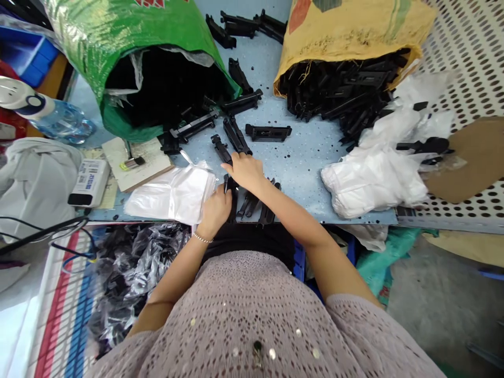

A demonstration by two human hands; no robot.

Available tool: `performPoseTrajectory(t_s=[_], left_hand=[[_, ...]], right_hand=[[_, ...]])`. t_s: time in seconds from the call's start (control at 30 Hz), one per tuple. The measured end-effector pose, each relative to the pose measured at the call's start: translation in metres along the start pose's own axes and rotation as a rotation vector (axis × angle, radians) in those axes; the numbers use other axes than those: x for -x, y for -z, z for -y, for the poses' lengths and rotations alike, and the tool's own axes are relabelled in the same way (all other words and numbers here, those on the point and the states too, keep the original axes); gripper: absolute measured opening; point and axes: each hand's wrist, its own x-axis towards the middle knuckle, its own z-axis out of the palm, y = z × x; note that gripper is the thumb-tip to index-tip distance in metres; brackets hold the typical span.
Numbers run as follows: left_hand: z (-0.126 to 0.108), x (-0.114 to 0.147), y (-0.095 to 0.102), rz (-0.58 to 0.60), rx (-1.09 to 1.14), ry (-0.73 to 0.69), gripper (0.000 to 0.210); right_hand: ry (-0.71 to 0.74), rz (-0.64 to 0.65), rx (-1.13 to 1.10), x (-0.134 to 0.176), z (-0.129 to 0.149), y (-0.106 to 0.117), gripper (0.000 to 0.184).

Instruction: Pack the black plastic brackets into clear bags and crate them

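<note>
My left hand (pixel 217 211) is closed around a long black plastic part (pixel 232 202) near the front edge of the table, its thumb on top. Just above it, my right hand (pixel 247 171) has its fingers curled over the near end of another slim black part (pixel 221 149), the thumb on the left side. The fingertips are partly hidden. Two more black parts (pixel 235 135) lie side by side beyond the fingers. Under my right forearm are several similar parts (pixel 270 203), partly covered. Left of my left hand lies a stack of clear plastic bags (pixel 171 191).
A green sack (pixel 134 31) and a yellow sack (pixel 354 31), both with black parts inside, lie open at the back. White bundled bags (pixel 374 178) are on the right. A wooden block (pixel 136 163), a white box (pixel 90 181) and a water bottle (pixel 59 115) stand left.
</note>
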Motion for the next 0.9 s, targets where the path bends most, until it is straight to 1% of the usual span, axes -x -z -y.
performPoseTrajectory(t_s=[0.07,0.1,0.13,0.17,0.23,0.3,0.33,0.37,0.4,0.43,0.5,0.53,0.57,0.6,0.63,0.7,0.73,0.77,0.8,0.83,0.9], left_hand=[[-0.003,-0.003,-0.008,-0.031,-0.019,-0.082,0.049],[-0.003,-0.005,-0.01,-0.059,0.004,-0.126,0.051],[-0.003,-0.008,-0.01,-0.087,0.062,-0.161,0.053],[-0.003,-0.013,-0.007,-0.11,0.161,-0.184,0.058],[-0.004,-0.022,0.002,-0.139,0.472,-0.183,0.067],[-0.01,-0.028,0.017,-0.156,0.818,-0.125,0.068],[-0.015,-0.029,0.026,-0.149,0.949,-0.094,0.064],[-0.02,-0.029,0.034,-0.126,1.043,-0.064,0.059],[-0.026,-0.026,0.042,-0.078,1.103,-0.033,0.054],[-0.032,-0.021,0.049,-0.001,1.139,-0.006,0.052],[-0.043,-0.009,0.058,0.193,1.174,0.027,0.059],[-0.047,-0.003,0.059,0.274,1.178,0.035,0.065],[-0.05,0.002,0.058,0.332,1.174,0.037,0.071],[-0.052,0.006,0.057,0.359,1.168,0.037,0.075],[-0.053,0.008,0.054,0.356,1.163,0.041,0.076],[-0.054,0.008,0.048,0.305,1.149,0.071,0.073],[-0.053,0.006,0.046,0.259,1.141,0.091,0.071],[-0.053,0.004,0.044,0.197,1.126,0.103,0.067],[-0.051,0.001,0.044,0.122,1.106,0.105,0.062],[-0.05,-0.002,0.044,0.047,1.084,0.098,0.056],[-0.046,-0.007,0.046,-0.057,1.039,0.062,0.043]], right_hand=[[-0.021,0.094,0.018,-0.025,0.002,0.0,0.042],[-0.024,0.11,0.016,-0.03,0.002,0.002,0.039],[-0.024,0.094,0.015,-0.03,0.002,0.006,0.037],[-0.019,0.047,0.017,-0.023,0.002,0.01,0.036],[0.045,-0.075,0.028,0.002,0.004,0.02,0.037],[0.212,-0.133,0.002,0.034,0.007,0.028,0.039],[0.304,-0.15,-0.035,0.048,0.007,0.031,0.041],[0.373,-0.185,-0.079,0.059,0.006,0.032,0.043],[0.413,-0.245,-0.117,0.065,0.003,0.033,0.044],[0.425,-0.328,-0.14,0.066,-0.002,0.032,0.046],[0.419,-0.489,-0.12,0.057,-0.014,0.029,0.05],[0.423,-0.529,-0.088,0.049,-0.02,0.027,0.051],[0.426,-0.538,-0.055,0.041,-0.025,0.026,0.052],[0.415,-0.523,-0.03,0.035,-0.029,0.025,0.053],[0.381,-0.497,-0.016,0.03,-0.031,0.025,0.055],[0.262,-0.446,-0.018,0.03,-0.029,0.024,0.061],[0.207,-0.426,-0.032,0.034,-0.026,0.024,0.064],[0.187,-0.403,-0.051,0.042,-0.022,0.022,0.066],[0.213,-0.376,-0.07,0.052,-0.018,0.019,0.067],[0.281,-0.348,-0.082,0.063,-0.014,0.014,0.068],[0.46,-0.295,-0.07,0.083,-0.008,0.002,0.065]])
